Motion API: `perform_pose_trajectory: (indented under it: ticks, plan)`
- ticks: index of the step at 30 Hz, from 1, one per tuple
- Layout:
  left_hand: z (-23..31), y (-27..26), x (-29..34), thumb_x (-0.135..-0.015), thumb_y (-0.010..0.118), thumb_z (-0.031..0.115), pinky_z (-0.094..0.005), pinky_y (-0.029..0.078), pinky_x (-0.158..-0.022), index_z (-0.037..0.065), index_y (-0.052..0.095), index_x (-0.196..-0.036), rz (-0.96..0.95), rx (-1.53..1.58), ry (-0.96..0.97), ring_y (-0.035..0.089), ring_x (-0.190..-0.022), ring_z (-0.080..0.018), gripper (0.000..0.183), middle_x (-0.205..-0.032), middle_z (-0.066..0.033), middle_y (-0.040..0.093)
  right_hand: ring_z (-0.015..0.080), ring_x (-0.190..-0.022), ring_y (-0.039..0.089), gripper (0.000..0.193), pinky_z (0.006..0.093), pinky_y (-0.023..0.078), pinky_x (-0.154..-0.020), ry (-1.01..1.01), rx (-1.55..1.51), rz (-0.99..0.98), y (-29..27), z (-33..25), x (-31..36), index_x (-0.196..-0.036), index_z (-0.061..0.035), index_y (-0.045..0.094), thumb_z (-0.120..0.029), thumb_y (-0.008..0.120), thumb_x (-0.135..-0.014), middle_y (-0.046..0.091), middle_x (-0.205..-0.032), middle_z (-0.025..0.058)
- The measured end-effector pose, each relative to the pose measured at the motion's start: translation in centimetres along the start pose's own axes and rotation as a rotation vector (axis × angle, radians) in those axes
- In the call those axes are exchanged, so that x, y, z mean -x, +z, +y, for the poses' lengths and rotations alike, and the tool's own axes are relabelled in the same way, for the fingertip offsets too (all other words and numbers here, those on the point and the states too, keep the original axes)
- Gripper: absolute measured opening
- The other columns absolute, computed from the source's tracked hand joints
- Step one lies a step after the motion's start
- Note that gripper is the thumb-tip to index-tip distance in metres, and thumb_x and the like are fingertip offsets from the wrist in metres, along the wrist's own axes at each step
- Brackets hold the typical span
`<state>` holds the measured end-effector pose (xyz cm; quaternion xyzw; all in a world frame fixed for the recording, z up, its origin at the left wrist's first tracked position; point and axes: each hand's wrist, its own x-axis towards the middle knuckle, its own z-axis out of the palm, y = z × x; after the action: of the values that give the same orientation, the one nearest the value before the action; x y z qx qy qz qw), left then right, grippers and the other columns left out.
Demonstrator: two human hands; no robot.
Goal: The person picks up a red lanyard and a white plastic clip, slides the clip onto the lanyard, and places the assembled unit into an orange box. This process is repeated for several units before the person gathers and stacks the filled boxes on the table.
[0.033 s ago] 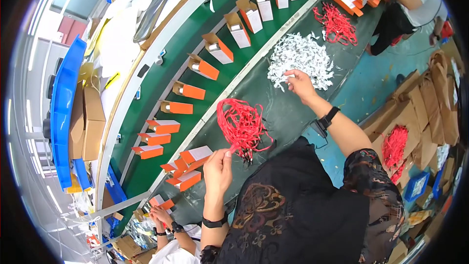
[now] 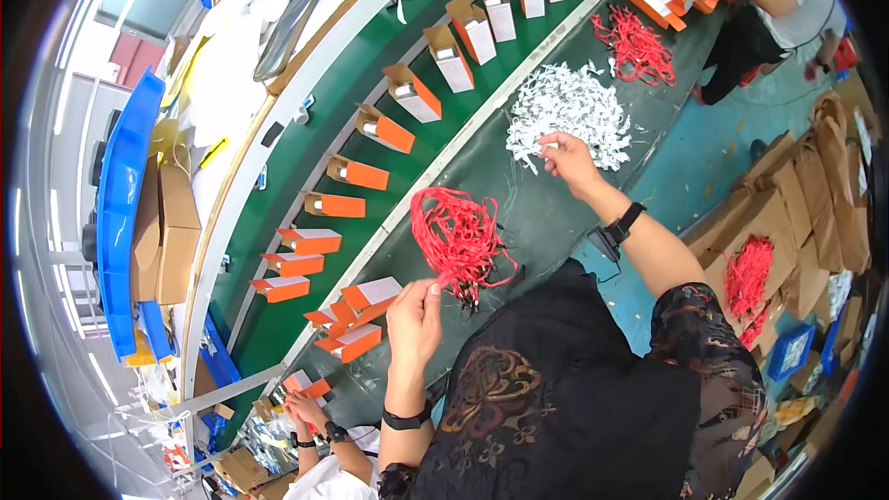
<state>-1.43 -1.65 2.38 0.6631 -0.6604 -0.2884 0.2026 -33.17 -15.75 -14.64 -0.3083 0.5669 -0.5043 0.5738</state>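
My left hand (image 2: 414, 319) is closed in a pinch on the end of a red strap (image 2: 444, 280). That strap runs into a tangled pile of red straps (image 2: 454, 231) with dark cord ends, lying on the dark green table. Farther right, my right hand (image 2: 568, 160) reaches to the near edge of a heap of small white strips (image 2: 565, 111). Its thumb and forefinger are drawn together; whatever they hold, if anything, is too small to make out.
Open orange-and-white boxes (image 2: 359, 172) stand in a row along the green conveyor (image 2: 278, 162). More orange boxes (image 2: 356, 315) lie left of my left hand. A second red strap pile (image 2: 637, 46) lies beyond the white heap. Co-workers' hands (image 2: 306, 407) show at lower left and upper right.
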Motion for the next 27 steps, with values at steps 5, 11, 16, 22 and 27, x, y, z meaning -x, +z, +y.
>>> perform_pose_trajectory:
  ticks: [5, 11, 16, 22, 27]
  plan:
    - [2.0, 0.1, -1.0, -0.095, 0.058, 0.013, -0.0341, 0.046, -0.065, -0.001, 0.065, -0.094, -0.080, 0.011, 0.208, 0.058, -0.069, -0.0260, 0.016, -0.074, -0.0128, 0.057, 0.0072, -0.065, 0.057, 0.018, 0.0202, 0.046, -0.057, 0.020, -0.088, -0.142, 2.8, -4.3, 5.8, -0.108, -0.0038, 0.061, -0.007, 0.063, -0.091, 0.065, -0.086, 0.0024]
    - [3.8, -2.1, -1.6, -0.094, 0.058, 0.014, -0.0397, 0.047, -0.065, 0.001, 0.065, -0.093, -0.108, 0.038, 0.285, 0.061, -0.070, -0.0339, 0.014, -0.075, -0.0152, 0.059, 0.0186, -0.078, 0.064, 0.018, 0.0306, 0.050, -0.069, -0.642, 0.482, -0.534, 9.4, -8.6, 12.7, -0.104, -0.0065, 0.071, -0.006, 0.063, -0.088, 0.066, -0.088, 0.0090]
    - [3.2, -3.0, -2.0, -0.094, 0.058, 0.013, -0.0400, 0.047, -0.064, 0.001, 0.064, -0.089, -0.033, 0.028, 0.278, 0.060, -0.069, -0.0332, 0.014, -0.073, -0.0142, 0.057, 0.0091, -0.078, 0.063, 0.018, 0.0266, 0.050, -0.069, -0.282, 0.367, -0.779, 11.1, -10.0, 15.7, -0.105, -0.0024, 0.070, -0.009, 0.068, -0.089, 0.068, -0.087, 0.0031]
    - [-2.1, -0.2, -2.8, -0.099, 0.052, 0.018, -0.0338, 0.047, -0.078, 0.001, 0.064, -0.096, -0.105, 0.521, 0.211, 0.061, -0.083, -0.0206, 0.021, -0.089, -0.0079, 0.063, 0.0056, -0.080, 0.061, 0.011, 0.0223, 0.050, -0.070, -0.155, 0.164, -0.785, 12.6, -9.8, 16.8, -0.099, 0.0007, 0.065, -0.004, 0.068, -0.089, 0.067, -0.086, 0.0019]
    - [-0.6, 5.7, -0.8, -0.104, 0.043, 0.031, -0.0348, 0.048, -0.089, 0.002, 0.053, -0.125, -0.156, 1.587, -0.043, 0.061, -0.099, -0.0206, 0.037, -0.112, -0.0114, 0.064, 0.0047, -0.078, 0.060, 0.010, 0.0245, 0.051, -0.062, -0.206, 0.012, -0.650, 14.6, -11.2, 16.8, -0.095, -0.0009, 0.062, -0.001, 0.069, -0.088, 0.066, -0.083, 0.0028]
